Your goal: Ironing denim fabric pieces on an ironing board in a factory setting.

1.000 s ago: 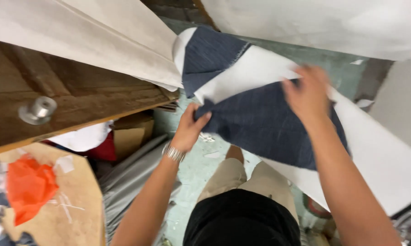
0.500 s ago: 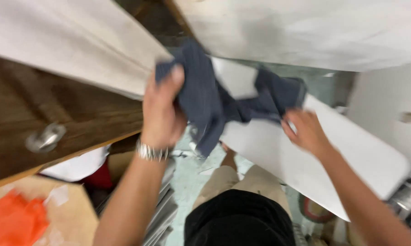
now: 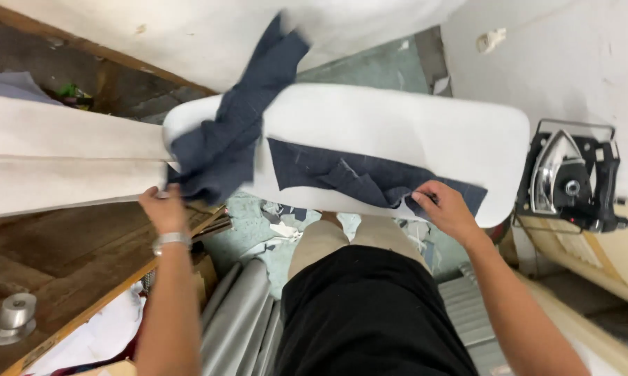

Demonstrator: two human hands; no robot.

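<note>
A dark navy fabric piece (image 3: 331, 170) lies flat across a white padded ironing board (image 3: 411, 129). My right hand (image 3: 445, 209) pinches its right end near the board's front edge. A second bunched part of navy cloth (image 3: 223, 143) hangs over the board's left end, one tail flung up in the air. My left hand (image 3: 162, 207), with a metal bracelet on the wrist, grips the lower edge of that bunch just off the board.
A steam iron (image 3: 561, 177) rests on a black stand to the right of the board. A wooden table (image 3: 63, 257) with white cloth (image 3: 56, 167) and a metal weight (image 3: 8, 319) is at left. Fabric scraps lie on the green floor (image 3: 258, 223).
The navy cloth was gathered in both hands, then spread out; one part now lies flat on the board while the left part swings over the board's end. My left hand dropped lower.
</note>
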